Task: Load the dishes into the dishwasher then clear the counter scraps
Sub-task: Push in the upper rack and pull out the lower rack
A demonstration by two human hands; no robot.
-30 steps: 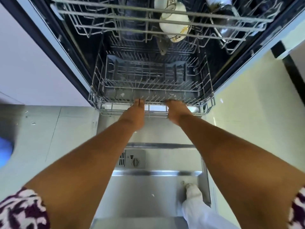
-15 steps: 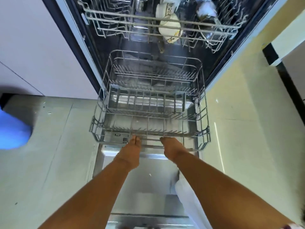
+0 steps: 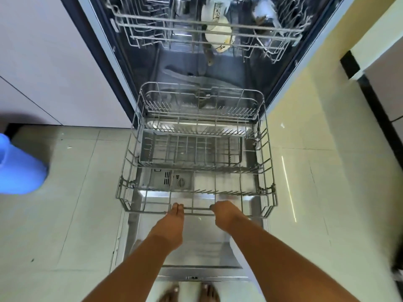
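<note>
Both hands on front rail of lower rack (image 3: 197, 171): left hand (image 3: 172, 225) with fingers hooked over it, right hand (image 3: 226, 214) clenched around it. Rack empty, rolled out over the open door (image 3: 196, 247), long axis running away from the grip. Upper rack (image 3: 209, 29), above and behind, holds a white bowl (image 3: 218, 33). No dishes near the hands.

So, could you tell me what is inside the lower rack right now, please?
The lower rack holds no dishes, only its grey cutlery basket. The door shows through the wires; no part is covered.
</note>
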